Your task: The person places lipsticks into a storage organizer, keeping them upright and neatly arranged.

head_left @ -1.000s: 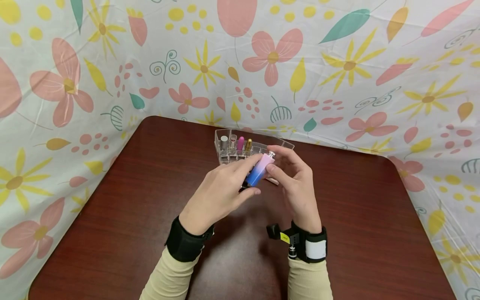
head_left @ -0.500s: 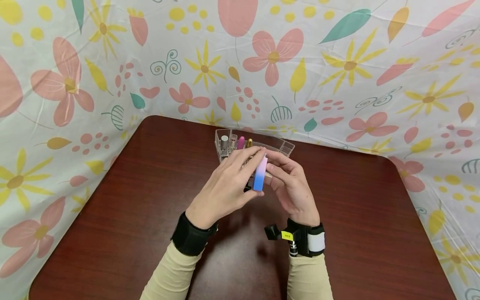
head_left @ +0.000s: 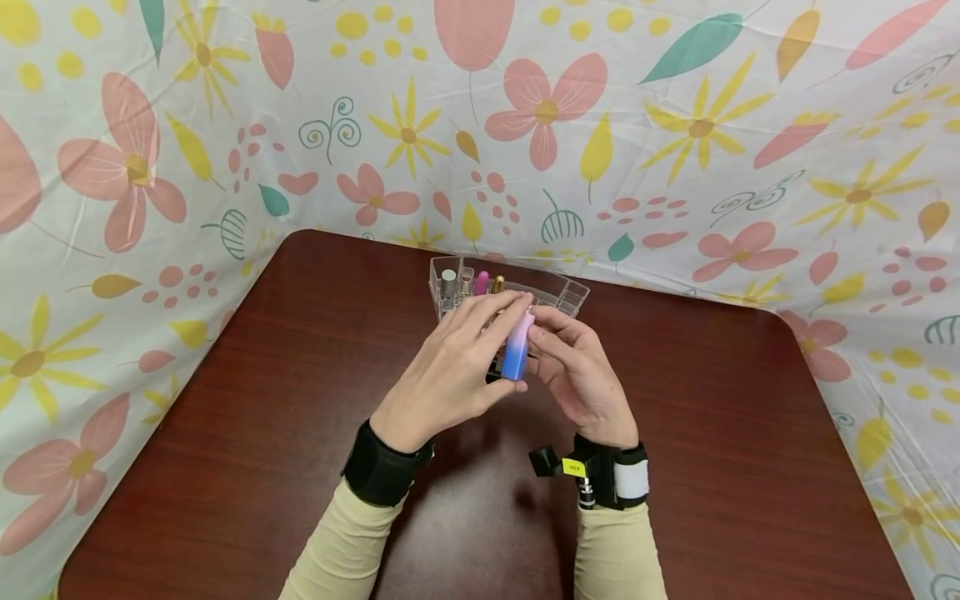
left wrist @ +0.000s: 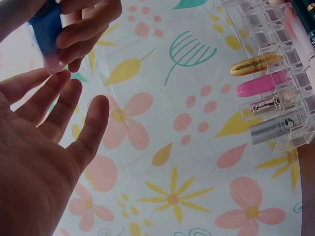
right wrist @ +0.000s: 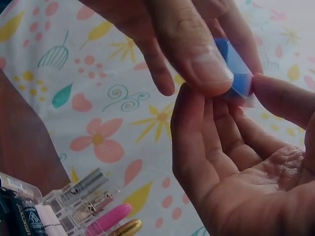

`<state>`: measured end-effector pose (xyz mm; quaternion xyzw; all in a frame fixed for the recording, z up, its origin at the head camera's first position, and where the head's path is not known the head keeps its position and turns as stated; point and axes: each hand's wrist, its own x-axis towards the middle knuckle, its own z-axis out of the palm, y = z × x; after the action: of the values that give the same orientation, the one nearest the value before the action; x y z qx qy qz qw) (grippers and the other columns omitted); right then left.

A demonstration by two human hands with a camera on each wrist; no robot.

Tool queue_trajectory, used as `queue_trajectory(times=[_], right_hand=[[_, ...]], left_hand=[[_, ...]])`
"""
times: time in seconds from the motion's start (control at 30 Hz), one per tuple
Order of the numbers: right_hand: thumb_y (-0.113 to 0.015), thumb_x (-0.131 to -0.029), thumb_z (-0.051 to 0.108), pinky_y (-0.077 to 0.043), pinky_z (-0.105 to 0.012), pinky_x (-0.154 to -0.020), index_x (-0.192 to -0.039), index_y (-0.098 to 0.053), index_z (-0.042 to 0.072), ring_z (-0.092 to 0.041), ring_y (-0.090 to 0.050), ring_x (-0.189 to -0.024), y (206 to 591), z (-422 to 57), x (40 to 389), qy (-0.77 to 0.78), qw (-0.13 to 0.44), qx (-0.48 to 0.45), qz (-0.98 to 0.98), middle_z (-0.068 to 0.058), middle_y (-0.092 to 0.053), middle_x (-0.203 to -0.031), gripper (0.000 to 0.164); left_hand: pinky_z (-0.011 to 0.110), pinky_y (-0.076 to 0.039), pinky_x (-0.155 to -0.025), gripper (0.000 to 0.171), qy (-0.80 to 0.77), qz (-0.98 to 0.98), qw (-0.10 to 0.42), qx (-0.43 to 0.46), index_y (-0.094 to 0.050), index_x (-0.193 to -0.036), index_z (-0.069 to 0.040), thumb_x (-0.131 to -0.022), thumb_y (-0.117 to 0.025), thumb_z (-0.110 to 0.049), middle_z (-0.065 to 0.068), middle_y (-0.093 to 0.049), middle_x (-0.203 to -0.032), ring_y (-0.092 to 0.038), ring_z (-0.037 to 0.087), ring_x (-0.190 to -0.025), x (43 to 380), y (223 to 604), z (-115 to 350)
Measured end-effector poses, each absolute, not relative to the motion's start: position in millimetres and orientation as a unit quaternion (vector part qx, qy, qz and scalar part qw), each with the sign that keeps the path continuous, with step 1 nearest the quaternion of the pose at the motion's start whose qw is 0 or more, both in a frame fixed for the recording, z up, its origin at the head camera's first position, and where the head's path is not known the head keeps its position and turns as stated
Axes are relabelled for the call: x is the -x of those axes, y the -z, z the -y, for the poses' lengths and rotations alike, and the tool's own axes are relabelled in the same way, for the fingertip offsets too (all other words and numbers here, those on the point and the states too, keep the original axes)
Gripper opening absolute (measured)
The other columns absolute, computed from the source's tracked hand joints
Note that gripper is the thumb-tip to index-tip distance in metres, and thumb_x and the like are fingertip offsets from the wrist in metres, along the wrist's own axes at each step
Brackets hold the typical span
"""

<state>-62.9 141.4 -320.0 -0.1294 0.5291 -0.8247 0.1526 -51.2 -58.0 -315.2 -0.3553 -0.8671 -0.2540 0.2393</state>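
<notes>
A square-sided lipstick tube point(head_left: 516, 350), fading from pink at the top to blue at the bottom, is held up between both hands. My left hand point(head_left: 450, 358) holds it lengthwise, thumb at the blue end and forefinger over the pink end. From the other side my right hand point(head_left: 588, 375) pinches the pink end between thumb and fingers. In the right wrist view the blue end of the tube point(right wrist: 236, 73) shows past a thumb. The top of the tube is covered by fingers in the head view.
Behind the hands, a clear plastic organizer point(head_left: 577, 297) stands on the dark wooden table point(head_left: 712, 433). It holds a silver tube point(head_left: 448, 283), a magenta lipstick point(head_left: 482, 283), a gold lipstick point(head_left: 498, 285) and other cosmetics. A flowered cloth point(head_left: 465, 125) hangs around the table.
The tube has turned more upright and tipped its blue end nearer. My left forefinger has moved over its silver top, which showed a second ago. Little has moved in the last half second.
</notes>
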Motion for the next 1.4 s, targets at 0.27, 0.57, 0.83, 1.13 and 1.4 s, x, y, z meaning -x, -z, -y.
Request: queue_trajectory(times=[0.27,0.57,0.83,1.13,1.4], right_hand=[[-0.054,-0.104,0.008,-0.059,-0.028,-0.079,-0.120,-0.062,0.009,-0.015,-0.068,-0.095,316.5,-139.4,61.7,0.822,0.139,0.106,-0.542,-0.003,-0.065,-0.111,0.018],[-0.046,-0.107,0.005,-0.062,-0.038,-0.084,-0.131,-0.059,0.000,-0.029,-0.075,-0.102,318.2,-146.2,65.9,0.849,0.202,0.139,-0.467,-0.015,-0.068,-0.117,0.028],[-0.056,-0.105,0.013,-0.062,-0.033,-0.076,-0.130,-0.057,0.002,-0.023,-0.076,-0.098,331.1,-143.4,74.3,0.817,0.175,0.062,-0.546,-0.011,-0.075,-0.110,0.028],[-0.061,-0.103,0.016,-0.061,-0.031,-0.072,-0.128,-0.058,0.002,-0.020,-0.076,-0.093,355.7,-141.5,87.9,0.806,0.184,0.015,-0.562,-0.008,-0.075,-0.105,0.030],[-0.059,-0.104,0.017,-0.062,-0.034,-0.075,-0.132,-0.056,0.004,-0.017,-0.075,-0.099,376.7,-138.4,95.4,0.770,0.184,-0.026,-0.610,-0.012,-0.068,-0.122,0.032]], left_hand=[[0.036,-0.038,-0.118,0.090,0.276,0.856,0.245,0.363,-0.044,-0.152,-0.009,-0.079,-0.088,-0.040,0.007,-0.049,-0.150,-0.048,0.023,-0.135,53.4,316.9,56.7],[0.039,-0.036,-0.121,0.093,0.341,0.835,0.235,0.363,-0.045,-0.152,-0.008,-0.077,-0.089,-0.041,0.007,-0.050,-0.151,-0.048,0.022,-0.137,60.6,324.1,54.8],[0.042,-0.044,-0.114,0.095,0.459,0.822,0.098,0.322,-0.037,-0.157,-0.016,-0.079,-0.088,-0.034,0.004,-0.044,-0.154,-0.044,0.019,-0.143,75.8,348.6,52.1],[0.042,-0.046,-0.112,0.093,0.472,0.831,0.040,0.292,-0.035,-0.158,-0.022,-0.082,-0.087,-0.033,0.002,-0.043,-0.156,-0.047,0.019,-0.141,88.3,372.3,52.5],[0.047,-0.047,-0.109,0.092,0.485,0.835,-0.005,0.260,-0.035,-0.159,-0.018,-0.083,-0.086,-0.024,0.005,-0.047,-0.151,-0.052,0.027,-0.135,95.3,393.0,47.5]])
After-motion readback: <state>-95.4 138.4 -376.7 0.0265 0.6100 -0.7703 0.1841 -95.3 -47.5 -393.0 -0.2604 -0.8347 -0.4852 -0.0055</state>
